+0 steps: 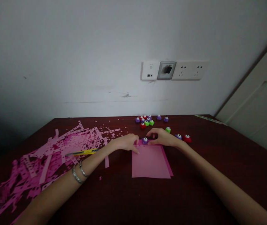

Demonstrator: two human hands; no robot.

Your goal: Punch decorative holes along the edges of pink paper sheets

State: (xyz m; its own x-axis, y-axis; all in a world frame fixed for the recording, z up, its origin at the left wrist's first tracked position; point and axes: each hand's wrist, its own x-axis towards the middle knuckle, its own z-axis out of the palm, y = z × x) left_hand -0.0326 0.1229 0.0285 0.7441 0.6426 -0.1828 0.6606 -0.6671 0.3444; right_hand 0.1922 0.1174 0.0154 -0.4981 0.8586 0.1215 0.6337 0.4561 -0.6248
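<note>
No lettering, label or number seems readable anywhere here.

Pale, plain wall [88,56] fills upper view; dark scuffs and faint horizontal line low on it, near twelve o'clock. White socket plates [190,70] at one o'clock, beside white network plate [150,70] and grey-framed plate [166,70] with black plug in it. White panelled door [260,90] at two to three o'clock, dark line along its slanting edge. Dark reddish-brown desk [194,193] against wall. Light dim, cool; left side and top right corner darkest.
</note>
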